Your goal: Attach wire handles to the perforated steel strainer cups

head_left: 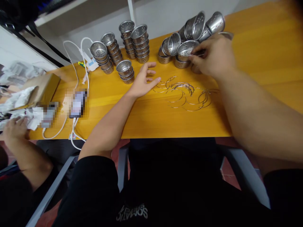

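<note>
My right hand (216,55) reaches over the heap at the back right. Its thumb and fingertips are pinched together at the rim of a perforated metal cup (184,52); the rest of the grip is partly hidden behind the fingers. My left hand (144,81) holds nothing, its fingers apart, above the table just left of several loose thin wire rings (181,86). Close behind that hand stands a short stack of perforated cups (126,72). More cups lie tilted and nested around my right hand, such as a shiny one (216,22) on its side.
Taller cup stacks (140,42) stand along the back of the yellow table (104,107). To the left are a phone (77,104) with white cables, a cardboard box (46,88) and plastic bags (21,97). Another person's hand (16,129) rests at the far left.
</note>
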`<control>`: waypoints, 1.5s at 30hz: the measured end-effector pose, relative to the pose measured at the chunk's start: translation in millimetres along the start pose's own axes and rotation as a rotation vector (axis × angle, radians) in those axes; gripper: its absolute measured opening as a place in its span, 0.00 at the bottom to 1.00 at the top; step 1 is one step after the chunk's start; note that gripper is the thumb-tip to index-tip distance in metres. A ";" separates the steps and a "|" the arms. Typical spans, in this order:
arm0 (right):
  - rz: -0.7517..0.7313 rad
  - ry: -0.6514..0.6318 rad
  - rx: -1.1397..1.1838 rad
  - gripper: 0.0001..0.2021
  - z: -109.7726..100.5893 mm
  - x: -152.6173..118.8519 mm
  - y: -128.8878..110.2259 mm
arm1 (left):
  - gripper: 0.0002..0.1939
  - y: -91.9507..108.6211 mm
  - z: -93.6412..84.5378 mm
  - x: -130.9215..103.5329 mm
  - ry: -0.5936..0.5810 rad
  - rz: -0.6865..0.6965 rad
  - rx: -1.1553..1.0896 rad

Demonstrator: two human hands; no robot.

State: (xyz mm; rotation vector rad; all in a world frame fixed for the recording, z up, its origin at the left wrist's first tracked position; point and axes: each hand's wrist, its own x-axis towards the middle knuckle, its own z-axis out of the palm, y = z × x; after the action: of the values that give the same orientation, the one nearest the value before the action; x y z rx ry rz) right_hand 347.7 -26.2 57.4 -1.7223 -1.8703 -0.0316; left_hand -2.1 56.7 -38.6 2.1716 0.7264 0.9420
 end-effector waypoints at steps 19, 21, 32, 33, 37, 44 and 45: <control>-0.228 0.122 0.115 0.20 -8.0 -14.1 -21.8 | 0.41 80.6 -54.9 -2.8 0.391 0.080 0.293; -0.251 0.096 0.120 0.19 -9.7 -16.3 -30.4 | 0.48 64.3 -70.7 -5.6 0.539 0.028 0.268; -0.306 0.001 0.194 0.20 -9.2 -20.0 -44.2 | 0.44 42.7 -95.9 -15.3 0.595 -0.369 0.666; -0.311 -0.002 0.197 0.20 -8.6 -20.0 -44.1 | 0.42 46.0 -94.7 -14.5 0.579 -0.357 0.662; -0.357 0.021 0.240 0.18 -6.2 -20.2 -42.8 | 0.47 47.2 -95.2 -11.0 0.506 -0.399 0.599; -0.374 0.017 0.237 0.16 -3.3 -19.5 -43.4 | 0.53 53.6 -95.2 -12.6 0.565 -0.402 0.554; -0.383 0.002 0.241 0.16 -3.7 -19.4 -43.0 | 0.52 57.6 -94.1 -13.2 0.575 -0.389 0.575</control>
State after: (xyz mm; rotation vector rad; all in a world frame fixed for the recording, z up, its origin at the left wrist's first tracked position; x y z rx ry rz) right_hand 309.5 -52.1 67.8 -1.1889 -2.0828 0.0407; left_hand -70.1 43.2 48.3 2.0804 1.8112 1.2617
